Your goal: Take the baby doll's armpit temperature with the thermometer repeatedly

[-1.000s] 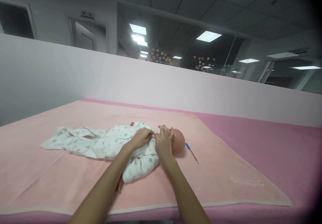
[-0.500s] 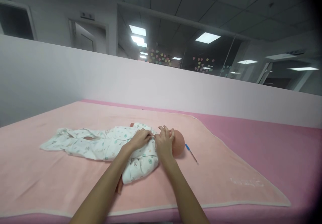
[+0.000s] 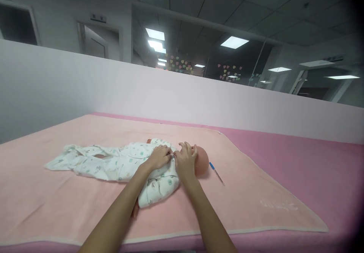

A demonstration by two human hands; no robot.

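Note:
A baby doll (image 3: 202, 162) lies on its back with its head to the right, dressed in a white printed baby romper (image 3: 125, 165). My left hand (image 3: 159, 157) rests over the upper chest, its fingertips pinched on the romper at the neckline. Meeting it there, my right hand (image 3: 185, 161) has thumb and finger closed on the collar, while its other fingers arch beside the doll's face. The fastening under my fingertips is too small to make out. One brown doll hand (image 3: 135, 210) pokes from the near sleeve.
A blue-capped thin stick, like a thermometer or pen (image 3: 217, 174), lies right of the doll's head. Beneath everything is a peach blanket (image 3: 250, 203) on a pink padded surface (image 3: 321, 169). A white low wall (image 3: 176, 93) runs along the back.
Almost nothing differs. My fingertips have shifted very slightly at the neckline; the doll and the blue-capped stick stay where they were.

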